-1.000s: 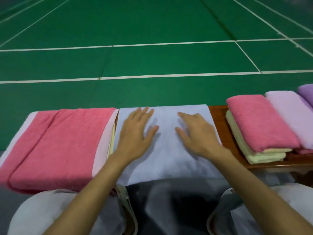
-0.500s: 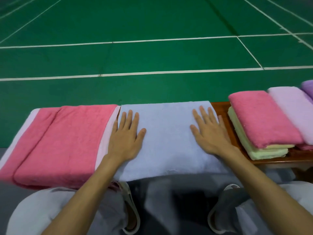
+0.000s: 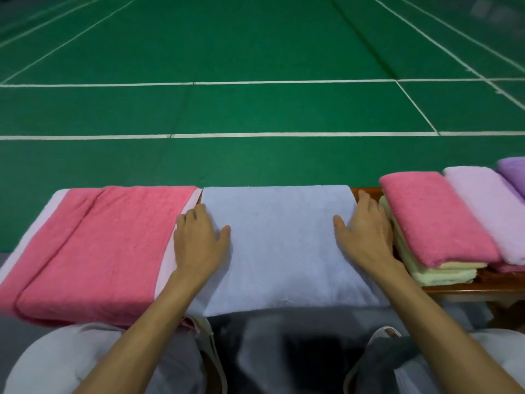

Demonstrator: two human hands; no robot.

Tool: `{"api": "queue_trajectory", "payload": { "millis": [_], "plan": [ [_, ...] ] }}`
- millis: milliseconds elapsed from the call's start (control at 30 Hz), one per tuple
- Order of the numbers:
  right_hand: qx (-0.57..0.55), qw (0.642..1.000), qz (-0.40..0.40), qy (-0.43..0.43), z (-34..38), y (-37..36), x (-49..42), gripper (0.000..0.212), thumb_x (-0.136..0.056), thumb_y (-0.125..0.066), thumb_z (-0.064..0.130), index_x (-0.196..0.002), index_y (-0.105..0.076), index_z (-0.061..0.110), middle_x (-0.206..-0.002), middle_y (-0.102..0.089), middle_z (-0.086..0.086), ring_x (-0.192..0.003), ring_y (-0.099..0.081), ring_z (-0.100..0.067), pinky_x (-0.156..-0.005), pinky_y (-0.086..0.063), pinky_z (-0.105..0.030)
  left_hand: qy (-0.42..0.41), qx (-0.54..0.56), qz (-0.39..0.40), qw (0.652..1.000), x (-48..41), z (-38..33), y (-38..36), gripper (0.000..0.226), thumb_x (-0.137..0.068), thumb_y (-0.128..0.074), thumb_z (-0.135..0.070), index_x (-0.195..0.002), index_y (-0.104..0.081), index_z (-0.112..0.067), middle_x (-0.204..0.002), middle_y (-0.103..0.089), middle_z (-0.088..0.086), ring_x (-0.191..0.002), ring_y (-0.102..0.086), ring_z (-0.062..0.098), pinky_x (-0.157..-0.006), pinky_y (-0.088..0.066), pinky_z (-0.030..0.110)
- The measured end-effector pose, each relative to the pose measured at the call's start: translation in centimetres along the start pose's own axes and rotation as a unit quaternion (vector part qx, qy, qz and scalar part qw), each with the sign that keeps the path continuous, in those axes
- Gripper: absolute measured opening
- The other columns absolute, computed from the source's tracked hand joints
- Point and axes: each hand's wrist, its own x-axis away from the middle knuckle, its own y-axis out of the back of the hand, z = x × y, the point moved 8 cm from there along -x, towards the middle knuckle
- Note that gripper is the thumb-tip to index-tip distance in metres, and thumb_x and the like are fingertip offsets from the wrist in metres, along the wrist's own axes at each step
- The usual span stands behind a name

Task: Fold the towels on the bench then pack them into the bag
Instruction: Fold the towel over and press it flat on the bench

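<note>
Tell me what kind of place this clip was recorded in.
Most likely an indoor sports hall, probably a badminton court: green court flooring marked with white boundary lines, and a wooden bench at its edge carrying folded towels.

Pale blue towel (image 3: 279,245) lies flat across bench (image 3: 366,191).

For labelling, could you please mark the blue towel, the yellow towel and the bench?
blue towel (image 3: 278,245), head view, centre.
yellow towel (image 3: 443,275), head view, front edge.
bench (image 3: 468,291), head view, front edge.
</note>
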Motion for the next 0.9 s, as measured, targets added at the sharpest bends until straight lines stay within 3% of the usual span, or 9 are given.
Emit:
{"api": "queue_trajectory", "payload": {
  "millis": [100, 200, 300, 433, 500, 567, 700, 800, 900],
  "plan": [
    [-0.061, 0.995, -0.003, -0.085, -0.7, 0.9, -0.6, 0.05, -0.087, -0.074, 0.022, -0.121, -0.046, 0.0, -0.115, -0.058, -0.022, -0.106, -0.057, -0.042, -0.083, -0.046, -0.043, 0.099, 0.11, 0.052, 0.988, -1.5, 1.4, 0.3, 0.053, -0.078, -0.085, -0.017, -0.116, -0.049, -0.011, -0.113, -0.06, 0.012, -0.103, -0.06, 0.035, -0.082, -0.052, 0.046],
    [-0.132, 0.982, 0.057, -0.121, -1.5, 0.1, -1.3, 0.019, -0.083, -0.071, 0.012, -0.096, -0.06, 0.007, -0.085, -0.063, -0.005, -0.078, -0.061, -0.025, -0.063, -0.045, -0.029, 0.189, 0.233, 0.151, 0.942, -2.1, 2.2, -0.7, 0.051, -0.07, -0.089, -0.002, -0.105, -0.053, -0.014, -0.107, -0.067, 0.008, -0.094, -0.067, 0.033, -0.083, -0.058, 0.048],
    [-0.164, 0.976, 0.097, -0.103, -1.4, 0.1, -1.7, 0.011, -0.079, -0.069, 0.003, -0.072, -0.061, 0.001, -0.062, -0.051, -0.001, -0.054, -0.042, -0.013, -0.044, -0.03, -0.02, 0.218, 0.316, 0.191, 0.904, -2.1, 2.3, -0.7, 0.027, -0.077, -0.083, -0.001, -0.101, -0.072, -0.004, -0.097, -0.077, 0.013, -0.081, -0.075, 0.031, -0.071, -0.061, 0.04],
    [-0.279, 0.95, 0.092, -0.103, -1.5, 0.4, -2.1, 0.006, -0.08, -0.067, 0.003, -0.079, -0.061, 0.003, -0.071, -0.061, -0.006, -0.064, -0.054, -0.019, -0.058, -0.043, -0.032, 0.225, 0.387, 0.202, 0.871, -2.4, 2.3, -0.3, 0.017, -0.089, -0.072, 0.001, -0.106, -0.074, -0.002, -0.096, -0.079, 0.011, -0.075, -0.077, 0.022, -0.061, -0.059, 0.029],
    [-0.345, 0.925, 0.093, -0.127, -1.6, 0.2, -1.9, 0.014, -0.081, -0.07, 0.002, -0.091, -0.063, 0.008, -0.086, -0.07, -0.005, -0.077, -0.066, -0.022, -0.068, -0.053, -0.037, 0.23, 0.393, 0.196, 0.869, -2.6, 2.8, -0.2, 0.018, -0.091, -0.069, 0.002, -0.109, -0.071, 0.004, -0.101, -0.077, 0.018, -0.08, -0.076, 0.028, -0.066, -0.061, 0.034],
    [-0.409, 0.896, 0.097, -0.141, -1.8, -0.3, -1.7, 0.038, -0.082, -0.074, -0.001, -0.115, -0.059, 0.009, -0.11, -0.071, -0.005, -0.096, -0.071, -0.022, -0.08, -0.06, -0.041, 0.254, 0.408, 0.207, 0.852, -2.7, 3.4, -0.6, 0.024, -0.091, -0.068, 0.003, -0.114, -0.066, 0.011, -0.107, -0.075, 0.024, -0.094, -0.074, 0.038, -0.081, -0.062, 0.044],
    [-0.461, 0.875, 0.115, -0.098, -1.4, -0.3, -1.9, 0.094, -0.078, -0.076, -0.004, -0.155, -0.034, 0.029, -0.13, -0.063, -0.008, -0.104, -0.07, -0.019, -0.082, -0.059, -0.038, 0.275, 0.472, 0.208, 0.811, -2.7, 3.6, -0.7, 0.044, -0.083, -0.074, 0.006, -0.126, -0.062, 0.002, -0.107, -0.076, 0.018, -0.09, -0.076, 0.032, -0.069, -0.06, 0.036],
    [-0.484, 0.862, 0.12, -0.089, -1.1, 0.5, -2.0, 0.088, -0.083, -0.066, -0.019, -0.156, -0.039, 0.021, -0.122, -0.068, -0.013, -0.092, -0.07, -0.017, -0.073, -0.059, -0.027, 0.253, 0.519, 0.164, 0.8, -3.2, 3.3, 0.2, 0.071, -0.082, -0.07, 0.015, -0.14, -0.054, -0.023, -0.116, -0.072, 0.014, -0.097, -0.073, 0.03, -0.071, -0.059, 0.038],
    [-0.482, 0.867, 0.1, -0.071, -0.4, 2.1, -1.8, 0.068, -0.084, -0.064, -0.019, -0.144, -0.055, 0.011, -0.122, -0.07, -0.009, -0.099, -0.071, -0.017, -0.077, -0.06, -0.023, 0.19, 0.538, 0.199, 0.797, -3.5, 2.4, 1.6, 0.07, -0.087, -0.061, 0.017, -0.137, -0.061, -0.032, -0.117, -0.074, 0.016, -0.098, -0.072, 0.031, -0.075, -0.064, 0.037]
  ]
}}
